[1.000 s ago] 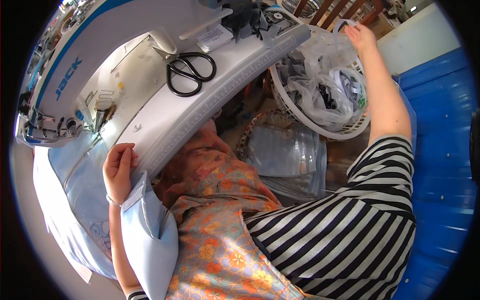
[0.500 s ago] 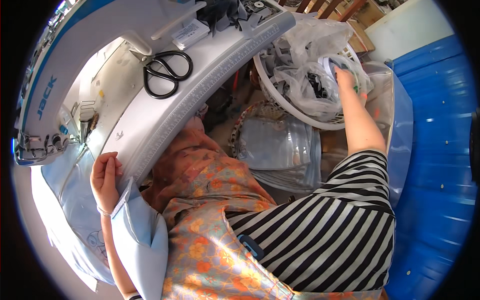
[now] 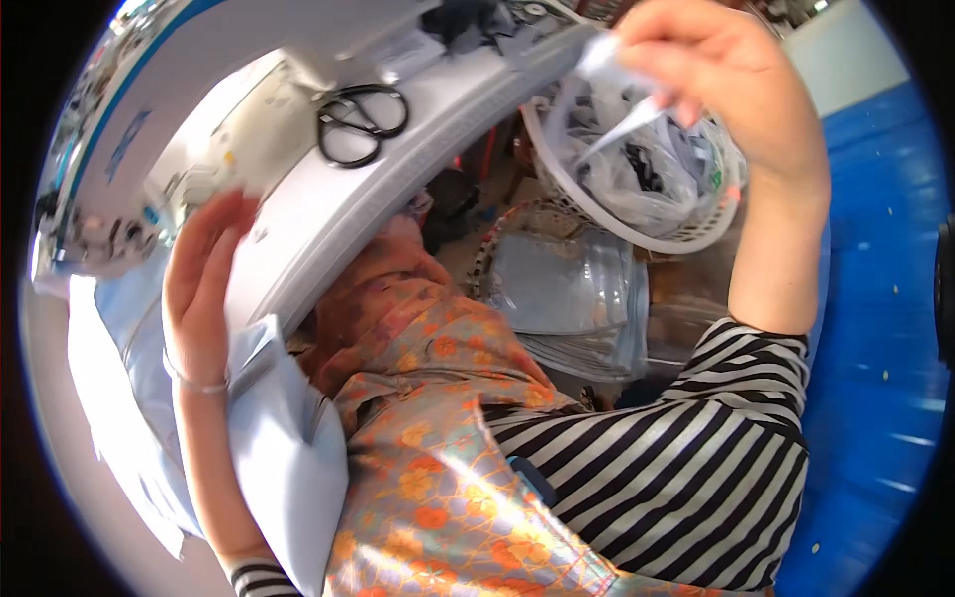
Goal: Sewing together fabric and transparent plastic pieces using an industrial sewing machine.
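Right hand: the right hand (image 3: pixel 731 85) was raised at the top of the view, above the basket, with its fingers pinched together on a small clear plastic packet (image 3: pixel 622 95) that hung down from them.
Packet: thin, see-through, crumpled; it dangled just over the basket's rim, apart from the bags lying inside.
Basket: a white round basket (image 3: pixel 637 231) stood beyond the table edge, stuffed with clear bags holding dark pieces.
Left hand: the left hand (image 3: pixel 204 284) lay flat with its fingers spread and loosely straight, resting on the pale blue fabric (image 3: pixel 269 428) at the near edge of the table (image 3: pixel 398 169); it gripped nothing that I could make out.
Fabric: it draped off the table edge down toward the person's lap, partly under the left forearm.
Sewing machine: a white sewing machine (image 3: pixel 129 149) stood at the left, just beyond the left hand.
Scissors: black-handled scissors (image 3: pixel 360 121) lay on the table top, well apart from both hands.
Below the basket: a stack of clear plastic bags (image 3: pixel 567 298) lay lower down, beside the striped sleeve.
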Motion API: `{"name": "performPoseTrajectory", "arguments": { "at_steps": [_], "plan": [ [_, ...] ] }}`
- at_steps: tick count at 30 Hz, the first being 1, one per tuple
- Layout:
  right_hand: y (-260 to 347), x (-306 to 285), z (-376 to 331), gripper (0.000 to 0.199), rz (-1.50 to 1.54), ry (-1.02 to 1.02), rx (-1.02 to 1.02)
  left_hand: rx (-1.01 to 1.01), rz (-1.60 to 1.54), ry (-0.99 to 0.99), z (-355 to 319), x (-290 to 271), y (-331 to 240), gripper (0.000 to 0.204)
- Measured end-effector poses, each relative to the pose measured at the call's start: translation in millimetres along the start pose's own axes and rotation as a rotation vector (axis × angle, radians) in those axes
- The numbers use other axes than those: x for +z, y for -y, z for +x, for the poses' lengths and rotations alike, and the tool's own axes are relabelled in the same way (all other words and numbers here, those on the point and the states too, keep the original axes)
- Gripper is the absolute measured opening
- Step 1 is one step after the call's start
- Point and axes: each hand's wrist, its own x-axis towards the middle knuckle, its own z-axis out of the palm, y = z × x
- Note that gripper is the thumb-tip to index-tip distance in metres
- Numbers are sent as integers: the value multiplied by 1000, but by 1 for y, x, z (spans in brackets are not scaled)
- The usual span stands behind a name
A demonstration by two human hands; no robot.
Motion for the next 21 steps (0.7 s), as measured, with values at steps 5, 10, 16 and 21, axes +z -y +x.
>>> {"name": "performPoseTrajectory", "arguments": {
  "at_steps": [5, 10, 16, 21],
  "plan": [
    [73, 104, 53, 11, 76, 572, -140, 32, -144, 13, -2, 23, -32, 43],
    [103, 140, 108, 16, 229, 688, -46, -49, -284, 61, -20, -49, -28, 23],
    [137, 199, 120, 17, 7, 763, -70, -87, -11, -67, -36, -75, -41, 23],
    [156, 225, 135, 21, 769, 888, -213, 170, -377, -46, -36, -96, -44, 27]
  ]
}}
